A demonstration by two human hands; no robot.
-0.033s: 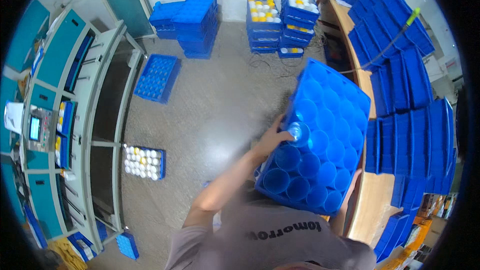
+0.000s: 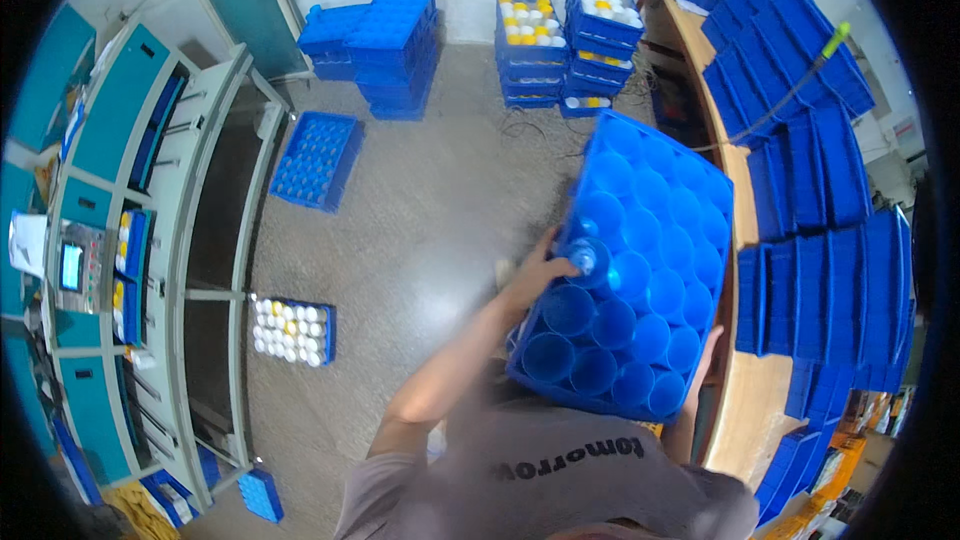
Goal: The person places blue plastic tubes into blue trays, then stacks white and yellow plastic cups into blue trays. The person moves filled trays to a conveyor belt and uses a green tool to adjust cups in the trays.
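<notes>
Two hands are carrying one big blue tray (image 2: 640, 260), which is tilting up in front of the person's chest, its round cups facing the camera and all of them showing bare. The left hand (image 2: 535, 275) is gripping the tray's left edge, fingers curled over the rim and the thumb lying along the side. The right hand (image 2: 706, 345) is mostly hiding behind the tray's lower right edge; only a strip of it is showing, so I cannot tell how its fingers are sitting, though it is touching the tray there. The tray is hanging over the floor (image 2: 420, 230) just beside the wooden bench (image 2: 735, 200) on the right, its far corner reaching over the bench edge.

Along that bench, rows of blue trays (image 2: 810, 170) are leaning on edge against each other. At the far wall, stacks of blue trays (image 2: 385, 40) are standing, and two more stacks (image 2: 565, 45) beside them are holding white and yellow pieces. On the floor a flat blue tray (image 2: 315, 160) is lying, and nearer the grey racks (image 2: 215, 240) on the left a smaller tray of white pieces (image 2: 292, 330) is sitting.
</notes>
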